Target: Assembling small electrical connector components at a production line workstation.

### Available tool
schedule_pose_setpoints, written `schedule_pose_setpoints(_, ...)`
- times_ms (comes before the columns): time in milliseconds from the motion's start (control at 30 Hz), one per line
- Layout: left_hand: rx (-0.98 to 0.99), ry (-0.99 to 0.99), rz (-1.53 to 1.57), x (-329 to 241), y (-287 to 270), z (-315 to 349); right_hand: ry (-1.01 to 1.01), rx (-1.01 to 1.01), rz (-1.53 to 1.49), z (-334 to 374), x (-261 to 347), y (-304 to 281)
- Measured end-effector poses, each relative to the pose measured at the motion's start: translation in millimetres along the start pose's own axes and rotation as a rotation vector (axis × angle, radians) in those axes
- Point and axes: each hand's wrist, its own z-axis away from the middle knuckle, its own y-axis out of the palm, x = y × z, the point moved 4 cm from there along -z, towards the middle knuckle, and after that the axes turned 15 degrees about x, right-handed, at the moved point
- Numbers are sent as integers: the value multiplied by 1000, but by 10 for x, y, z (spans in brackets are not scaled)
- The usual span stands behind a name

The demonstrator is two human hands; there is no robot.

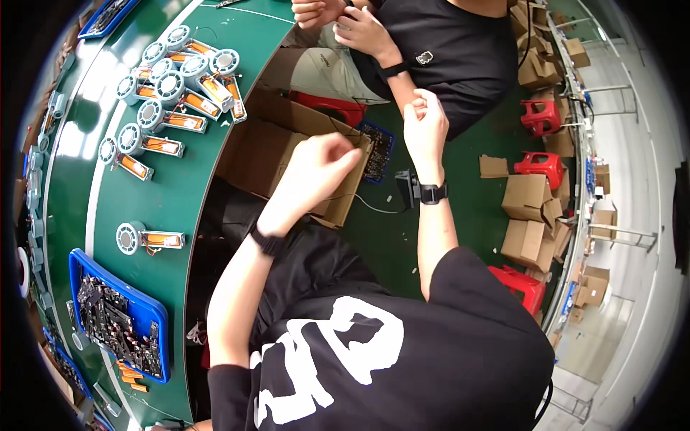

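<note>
My left hand (320, 169) is raised in front of an open cardboard box, fingers curled in toward the thumb. My right hand (425, 136) is held higher and to the right, fingers bent and fingertips drawn together. Anything inside either hand is hidden or too small to make out. Black bands circle both wrists, and a small black device (407, 188) sits beside the right one. To the left, on the green table (144, 194), lie several round grey-blue fan units (169, 85) with orange battery packs attached. One such unit (131, 238) lies apart, closer to me.
A blue tray (164, 345) of black circuit boards stands on the table's near part. The cardboard box (348, 194) is beside the table edge. Across from me sits a person in black (453, 57), hands close together. Red stools (540, 167) and cartons (528, 241) line the right.
</note>
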Motion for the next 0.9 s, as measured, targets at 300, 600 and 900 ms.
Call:
schedule_pose_setpoints(300, -292, -143, 16, 876, 223, -2750, 162, 310, -296, 1333, -128, 17)
schedule_pose_setpoints(600, -392, 143, 365, 1113, 419, -2700, 325, 457, -340, 1550, -535, 183)
schedule_pose_setpoints(900, -236, 97, 556, 1043, 225, -1048, 148, 785, -411, 1459, -160, 844)
